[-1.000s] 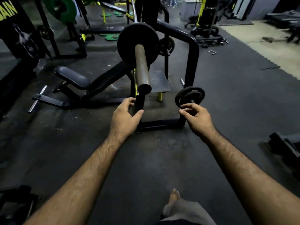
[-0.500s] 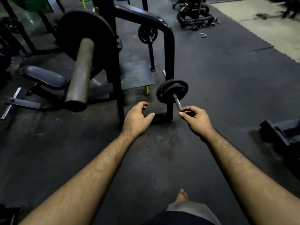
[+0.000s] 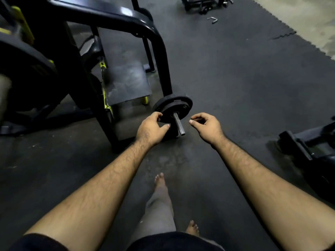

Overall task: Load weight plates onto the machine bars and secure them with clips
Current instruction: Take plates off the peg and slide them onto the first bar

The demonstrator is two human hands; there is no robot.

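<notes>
Fingers (image 3: 158, 115) of the left hand (image 3: 151, 130) curl round the near-left rim of a small black weight plate (image 3: 175, 110), thumb under and fingertips on its edge. That plate sits on a short silver bar (image 3: 178, 124) low on the black machine frame (image 3: 159, 57), with a second plate seemingly stacked just behind it. On the bar's other side, just apart from it, the right hand (image 3: 206, 127) hovers with thumb and forefinger drawn close together (whether they pinch something small I cannot tell). A small metal clip (image 3: 212, 19) lies on the dark rubber floor (image 3: 235, 87) well beyond. Two bare feet stand on the floor below the arms.
</notes>
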